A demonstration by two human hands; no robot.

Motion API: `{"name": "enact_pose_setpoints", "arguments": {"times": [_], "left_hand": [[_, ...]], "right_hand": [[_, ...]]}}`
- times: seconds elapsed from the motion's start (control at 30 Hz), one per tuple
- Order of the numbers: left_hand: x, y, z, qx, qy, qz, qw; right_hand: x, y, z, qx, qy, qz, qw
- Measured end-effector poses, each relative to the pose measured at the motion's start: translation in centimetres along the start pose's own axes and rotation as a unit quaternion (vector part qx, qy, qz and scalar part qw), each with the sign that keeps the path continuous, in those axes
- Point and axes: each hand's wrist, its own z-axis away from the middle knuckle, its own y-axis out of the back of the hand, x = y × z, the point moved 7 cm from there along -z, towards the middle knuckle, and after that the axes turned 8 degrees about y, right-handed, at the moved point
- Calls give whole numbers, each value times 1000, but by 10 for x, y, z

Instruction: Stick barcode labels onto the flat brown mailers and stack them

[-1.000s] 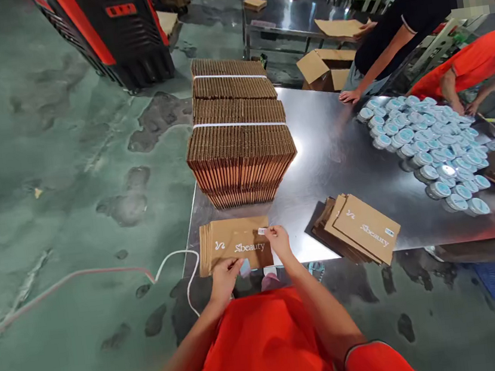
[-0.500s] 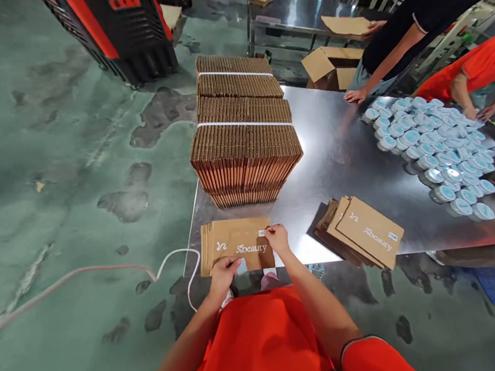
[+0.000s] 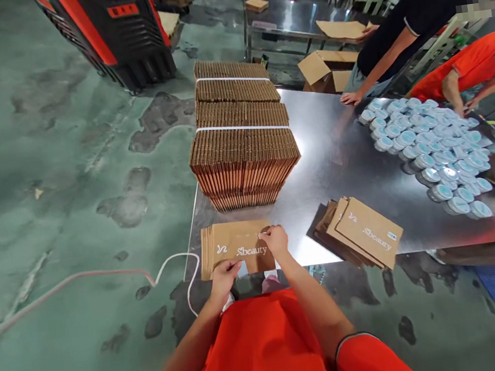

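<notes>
Tbl [image 3: 329,157] is glossy metal, ctns [image 3: 238,236] matt cardbd.

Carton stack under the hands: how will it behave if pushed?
The carton stack would likely slide apart: left edges staggered, no band visible. It looks stiff, since the top lies flat. A push frontward might tip it off the table; it sits near the edge.
</notes>
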Motion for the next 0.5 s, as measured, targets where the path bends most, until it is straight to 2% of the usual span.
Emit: {"name": "enact_pose_setpoints", "arguments": {"times": [0.13,0.23,0.3,0.4,0.5], "left_hand": [[4,-2,2,3,-6,-13,1000],[15,-3,6,1,-19,-39,999],[27,2,10,12,-42,-61,997],[47,16,13,62,-83,-102,989],[62,29,13,104,-99,-150,978]], "right_hand": [[14,1,-10,1,-21,-34,999],[20,5,-11,-3,-13,-78,997],[23,10,-5,5,-5,-96,995],[23,18,13,33,-8,-107,994],[16,17,33,54,-8,-104,993]]}}
